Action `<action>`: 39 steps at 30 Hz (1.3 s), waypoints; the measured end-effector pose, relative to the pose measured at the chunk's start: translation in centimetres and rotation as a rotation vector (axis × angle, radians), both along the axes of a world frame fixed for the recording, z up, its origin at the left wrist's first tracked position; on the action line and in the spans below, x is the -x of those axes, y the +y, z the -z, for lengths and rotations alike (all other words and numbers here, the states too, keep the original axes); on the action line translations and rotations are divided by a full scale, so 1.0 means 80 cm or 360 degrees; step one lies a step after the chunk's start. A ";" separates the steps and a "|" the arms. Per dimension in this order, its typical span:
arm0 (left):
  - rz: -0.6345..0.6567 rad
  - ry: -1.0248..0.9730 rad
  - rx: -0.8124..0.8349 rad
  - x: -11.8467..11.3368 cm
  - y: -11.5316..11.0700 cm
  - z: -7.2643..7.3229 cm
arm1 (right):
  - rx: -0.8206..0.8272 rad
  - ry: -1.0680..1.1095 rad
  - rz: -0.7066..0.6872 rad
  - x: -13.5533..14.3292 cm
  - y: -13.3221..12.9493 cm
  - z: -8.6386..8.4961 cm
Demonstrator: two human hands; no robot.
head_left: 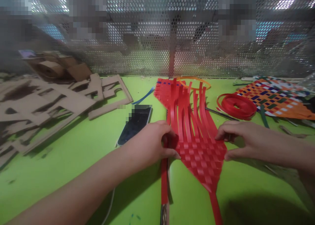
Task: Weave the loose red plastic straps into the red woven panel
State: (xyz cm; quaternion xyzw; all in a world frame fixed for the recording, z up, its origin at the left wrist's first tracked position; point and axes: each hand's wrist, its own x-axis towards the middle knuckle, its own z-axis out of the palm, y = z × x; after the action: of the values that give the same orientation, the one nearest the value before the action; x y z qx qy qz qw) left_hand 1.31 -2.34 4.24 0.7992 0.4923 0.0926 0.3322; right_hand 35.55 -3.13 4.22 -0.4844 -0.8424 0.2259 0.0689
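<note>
Now | L hand (157, 143), R hand (242, 140) at edges of red weave (201, 156) on table (137, 189) | grip: thumb & digits apart, both | step: prob. evening weave | next: likely needs loose strips (187, 123) held straight

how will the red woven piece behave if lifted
The red woven piece would likely flex, as its loose strips curve. It's probably light, being made of thin flat bands. The strips may splay, since gaps separate them.

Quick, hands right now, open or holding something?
Left hand: partly open, fingertips at red weave, left edge.
Right hand: partly open, at its right edge.
</note>
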 end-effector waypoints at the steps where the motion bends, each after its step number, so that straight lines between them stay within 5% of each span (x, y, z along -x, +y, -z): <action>1: 0.0003 -0.0006 0.0004 0.000 0.000 0.001 | 0.0030 -0.0026 -0.0005 0.000 0.000 0.000; 13: -0.0040 -0.0059 -0.0032 -0.004 -0.009 -0.010 | 0.0075 -0.0011 0.0047 0.008 -0.009 -0.017; 20: 0.0211 -0.0008 -0.0231 -0.015 -0.015 0.010 | 0.0129 -0.0049 0.0035 0.048 -0.019 -0.003; 29: 0.0153 0.0095 -0.0234 -0.019 -0.019 0.014 | 0.0308 -0.0011 0.0130 0.055 -0.017 -0.002; 39: 0.0047 0.0141 -0.0319 -0.020 -0.029 0.007 | -0.0006 -0.0054 0.0086 0.040 -0.018 0.002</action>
State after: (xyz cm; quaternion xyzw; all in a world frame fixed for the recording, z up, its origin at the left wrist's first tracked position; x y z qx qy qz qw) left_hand 2.93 -4.67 3.66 0.8388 0.4830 0.1011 0.2298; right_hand 32.38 -4.60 4.05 -0.5106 -0.8304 0.2141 0.0616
